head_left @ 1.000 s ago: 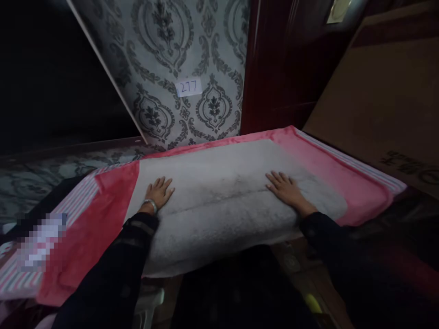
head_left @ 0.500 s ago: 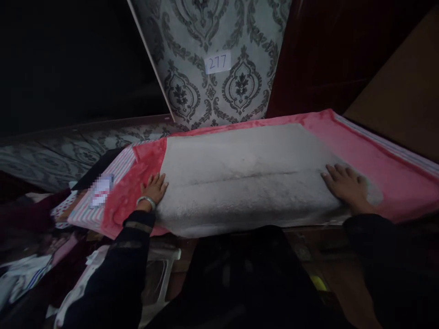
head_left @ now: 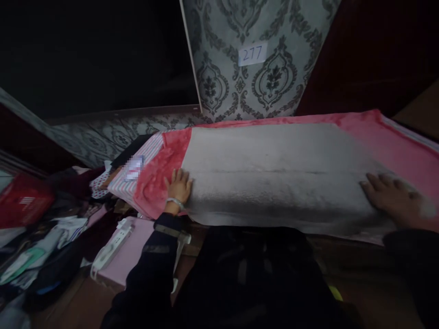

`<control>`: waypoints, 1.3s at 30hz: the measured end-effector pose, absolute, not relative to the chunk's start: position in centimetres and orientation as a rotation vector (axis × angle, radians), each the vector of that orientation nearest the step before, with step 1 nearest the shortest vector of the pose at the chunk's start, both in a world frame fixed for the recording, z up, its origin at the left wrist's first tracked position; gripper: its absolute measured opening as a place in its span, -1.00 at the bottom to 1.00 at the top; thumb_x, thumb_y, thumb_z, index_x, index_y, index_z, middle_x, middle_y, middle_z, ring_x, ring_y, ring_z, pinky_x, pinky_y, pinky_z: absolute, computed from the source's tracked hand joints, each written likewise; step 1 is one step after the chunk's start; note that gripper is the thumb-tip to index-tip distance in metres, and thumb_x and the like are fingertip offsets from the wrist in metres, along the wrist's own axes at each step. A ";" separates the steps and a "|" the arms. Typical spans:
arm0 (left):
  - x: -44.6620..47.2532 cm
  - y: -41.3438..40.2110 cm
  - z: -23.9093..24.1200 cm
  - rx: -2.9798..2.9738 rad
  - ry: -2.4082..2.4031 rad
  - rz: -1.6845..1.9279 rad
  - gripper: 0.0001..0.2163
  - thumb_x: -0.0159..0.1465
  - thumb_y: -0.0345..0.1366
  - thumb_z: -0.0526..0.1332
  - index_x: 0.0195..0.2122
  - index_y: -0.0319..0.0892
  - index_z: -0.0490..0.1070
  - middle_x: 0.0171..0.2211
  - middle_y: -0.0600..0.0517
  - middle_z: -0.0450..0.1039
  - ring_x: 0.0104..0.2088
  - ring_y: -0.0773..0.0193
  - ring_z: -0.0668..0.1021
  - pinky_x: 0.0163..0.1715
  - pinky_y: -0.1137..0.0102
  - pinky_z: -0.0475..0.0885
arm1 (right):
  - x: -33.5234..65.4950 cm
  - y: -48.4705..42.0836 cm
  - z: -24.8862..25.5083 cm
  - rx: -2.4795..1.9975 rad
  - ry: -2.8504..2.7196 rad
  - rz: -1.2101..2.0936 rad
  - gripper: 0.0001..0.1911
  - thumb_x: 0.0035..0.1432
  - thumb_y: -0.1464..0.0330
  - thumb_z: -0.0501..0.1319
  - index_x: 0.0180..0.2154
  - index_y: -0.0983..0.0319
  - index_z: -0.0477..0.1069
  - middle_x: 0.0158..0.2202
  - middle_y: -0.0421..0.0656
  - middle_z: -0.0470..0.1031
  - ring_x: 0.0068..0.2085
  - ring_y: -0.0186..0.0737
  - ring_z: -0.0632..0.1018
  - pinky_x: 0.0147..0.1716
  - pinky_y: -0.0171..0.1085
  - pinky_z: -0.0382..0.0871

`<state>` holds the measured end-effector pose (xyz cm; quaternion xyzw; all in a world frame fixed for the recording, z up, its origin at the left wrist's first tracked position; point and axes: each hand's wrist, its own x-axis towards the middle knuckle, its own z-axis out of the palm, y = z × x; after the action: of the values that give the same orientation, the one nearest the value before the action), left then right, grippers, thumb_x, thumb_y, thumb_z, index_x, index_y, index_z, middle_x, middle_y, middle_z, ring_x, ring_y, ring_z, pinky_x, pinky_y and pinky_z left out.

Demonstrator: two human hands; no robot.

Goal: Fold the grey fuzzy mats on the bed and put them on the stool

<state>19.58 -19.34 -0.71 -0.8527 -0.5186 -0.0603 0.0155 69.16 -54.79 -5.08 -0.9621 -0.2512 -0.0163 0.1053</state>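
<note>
**Left hand (head_left: 178,188) and right hand (head_left: 391,196) have spread wider apart, out to the two ends of the grey cloth (head_left: 264,151)!**

And what a stretch of it, that grey cloth, lying long across pink-red fabric (head_left: 154,187), its near side dropping away, a faint crease running lengthwise. Left palm is down at the left edge, mostly over the red, fingers fanned, a bracelet (head_left: 175,203) at the wrist. Right palm lies flat near the opposite end, dim in the shadow, fingers loosely spread. Nothing gripped by either one, both fully flattened out! Striped trim (head_left: 154,146) runs along the fabric on the left. Look past the far edge: patterned wallpaper (head_left: 274,82), a paper label (head_left: 253,54) reading 277, and a big dark screen (head_left: 99,50) to its left. Down on that side, a power strip (head_left: 113,246) sits by a flat pink surface (head_left: 139,244), with jumbled clothes (head_left: 70,226) beyond.
</note>
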 end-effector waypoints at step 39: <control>30.4 -25.5 -3.0 -2.926 -0.955 -0.215 -0.44 0.43 0.03 -0.09 0.39 -0.03 0.15 0.44 -0.09 0.03 0.42 -0.12 0.09 0.29 -0.23 0.07 | 52.0 -42.4 -5.7 -2.451 -1.737 -0.323 -0.45 0.45 0.14 -0.10 0.37 0.08 0.17 0.42 -0.12 0.09 0.40 0.04 0.14 0.28 0.12 0.12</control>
<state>30.42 -25.53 -3.03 -0.9480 -0.3094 -0.0695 0.0282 51.99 -42.35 -5.71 -0.8098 -0.5738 -0.1066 0.0600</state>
